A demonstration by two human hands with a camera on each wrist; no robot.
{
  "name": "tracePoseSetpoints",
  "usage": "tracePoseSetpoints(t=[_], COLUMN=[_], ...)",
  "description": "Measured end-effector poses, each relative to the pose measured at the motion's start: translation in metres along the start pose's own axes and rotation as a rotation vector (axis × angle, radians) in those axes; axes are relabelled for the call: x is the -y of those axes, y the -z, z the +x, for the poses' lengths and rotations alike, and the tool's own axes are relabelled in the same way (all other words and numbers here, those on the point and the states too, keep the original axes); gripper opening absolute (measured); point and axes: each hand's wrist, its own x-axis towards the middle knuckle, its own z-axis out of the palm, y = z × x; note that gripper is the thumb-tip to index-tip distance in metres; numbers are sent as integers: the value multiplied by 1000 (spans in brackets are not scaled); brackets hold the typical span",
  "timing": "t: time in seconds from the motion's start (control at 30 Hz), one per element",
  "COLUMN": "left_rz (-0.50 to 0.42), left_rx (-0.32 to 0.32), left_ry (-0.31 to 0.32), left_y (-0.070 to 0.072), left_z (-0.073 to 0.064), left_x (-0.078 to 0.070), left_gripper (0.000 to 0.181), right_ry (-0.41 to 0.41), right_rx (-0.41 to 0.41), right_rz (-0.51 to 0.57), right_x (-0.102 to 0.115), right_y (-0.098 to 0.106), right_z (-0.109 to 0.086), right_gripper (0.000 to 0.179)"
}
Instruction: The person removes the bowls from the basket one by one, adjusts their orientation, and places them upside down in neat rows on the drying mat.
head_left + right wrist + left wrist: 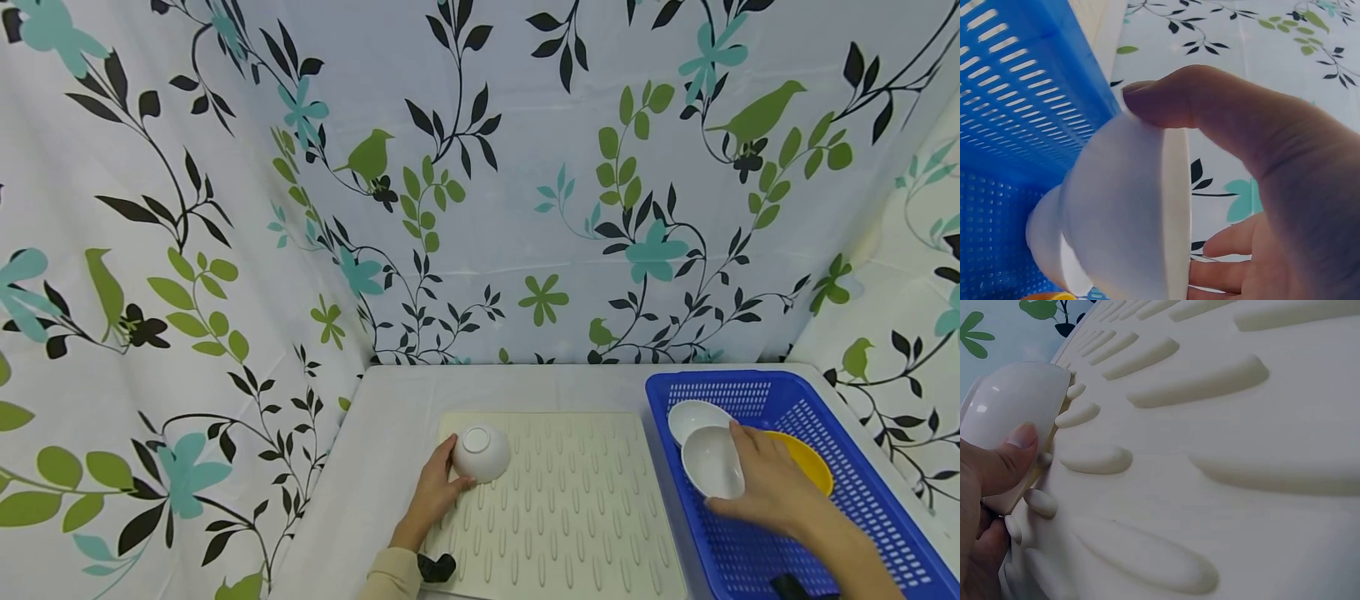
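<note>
On the cream ribbed drying mat [558,500], a small white bowl [482,458] sits upside down near the far left corner. My left hand [435,483] grips its left side; in the left wrist view the thumb [1021,440] presses on the bowl's outer wall. Over at the right, my right hand [780,487] holds a second white bowl [708,468] by its rim, with its hollow facing me, inside the blue basket [663,500]. Thumb and fingers span that bowl in the right wrist view. Behind it are another white bowl [690,414] and a yellow bowl [813,467], partly hidden by the right hand.
The basket has slotted walls and stands just right of the mat. Both rest on a white table [397,417]. A patterned curtain [480,208] with leaves and birds hangs behind the table and along both sides.
</note>
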Motion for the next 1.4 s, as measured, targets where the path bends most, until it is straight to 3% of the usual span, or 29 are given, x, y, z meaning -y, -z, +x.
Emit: tracePoseSetpoints(t=[0.13, 0.33, 0.67, 0.97, 1.23, 1.4], left_rz=[22, 4, 15, 7, -11, 18], left_rx=[-13, 7, 12, -18, -45, -61], left_ry=[-23, 26, 56, 38, 24, 12], left_y=[0, 1, 1, 0, -2, -3], left_z=[0, -1, -4, -5, -6, -9], left_x=[0, 0, -3, -4, -4, -8], left_gripper=[84, 84, 86, 85, 84, 82], right_ry=[3, 13, 54, 82, 97, 129], right_rx=[-44, -95, -144, -161, -127, -136], right_rz=[20, 65, 98, 120, 123, 137], right_x=[6, 16, 30, 45, 59, 65], right_y=[1, 3, -1, -9, -12, -16], right_z=[-1, -2, -2, -1, 1, 2], right_gripper=[129, 127, 123, 120, 121, 118])
